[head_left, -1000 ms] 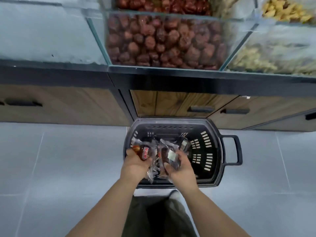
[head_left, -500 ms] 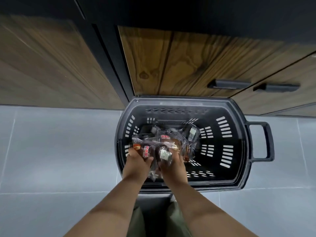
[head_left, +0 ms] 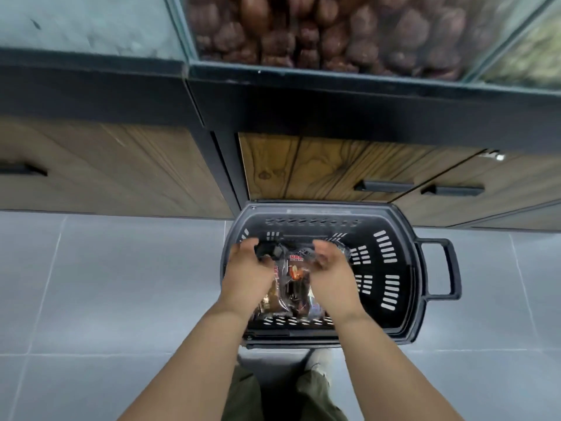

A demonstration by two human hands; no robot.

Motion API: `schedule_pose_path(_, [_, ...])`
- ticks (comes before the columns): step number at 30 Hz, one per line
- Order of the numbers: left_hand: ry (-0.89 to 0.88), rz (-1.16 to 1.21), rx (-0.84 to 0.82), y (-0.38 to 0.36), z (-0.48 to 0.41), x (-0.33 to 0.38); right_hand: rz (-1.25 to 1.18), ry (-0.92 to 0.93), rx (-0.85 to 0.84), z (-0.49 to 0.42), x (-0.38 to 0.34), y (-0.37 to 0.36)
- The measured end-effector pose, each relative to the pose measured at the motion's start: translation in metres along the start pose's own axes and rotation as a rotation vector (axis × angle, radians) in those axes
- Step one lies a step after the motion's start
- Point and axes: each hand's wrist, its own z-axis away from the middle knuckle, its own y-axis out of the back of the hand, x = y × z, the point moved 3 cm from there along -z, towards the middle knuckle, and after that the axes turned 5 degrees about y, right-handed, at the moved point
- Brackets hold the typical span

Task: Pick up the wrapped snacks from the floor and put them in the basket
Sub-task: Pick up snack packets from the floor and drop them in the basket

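Over the basket, on the grey tiled floor: both hands are inside the rim, with the packets between them.
Floor: bare grey tiles in view; no loose packet is visible on them.
Left hand: fingers curled partway, the tips against a dark packet at the top of the pile; whether it grips that packet or merely touches it cannot be told.
Wrapped snacks: a heap of small dark film packets with red printing, lying low in the basket between the hands.
Right hand: spread and cupped, palm turned toward the heap, nothing visibly held.
Basket: black slotted plastic, standing on the floor against the wooden cabinet doors, its handle on the right side.
Handling, judged: packets appear light and soft, the film glossy and likely slippery, the contents possibly crushable. Best taken by a crimped end seam or scooped together in two cupped hands, not squeezed.
Progress, judged: deposit appears complete or nearly so.
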Motion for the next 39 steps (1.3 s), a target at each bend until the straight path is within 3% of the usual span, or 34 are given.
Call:
schedule_pose_path(7, [-0.343,0.057,0.127,0.102,0.113,0.110,-0.029,0.291,0.049,0.079,-0.137,0.082])
schedule_pose_path(15, [-0.520,-0.049,0.215,0.181,0.245,0.177,0.049,0.476,0.000,0.188,-0.239,0.149])
schedule_pose_path(24, [-0.467,0.015,0.329,0.239,0.320,0.199,0.172,0.614,-0.067,0.249,-0.293,0.185])
schedule_pose_path(29, [-0.331,-0.058,0.332,0.261,0.332,0.185,0.297,0.659,-0.203,0.260,-0.315,0.181])
schedule_pose_path(39, [-0.138,-0.126,0.425,0.316,0.307,0.089,0.393,0.676,-0.280,0.254,-0.344,0.065])
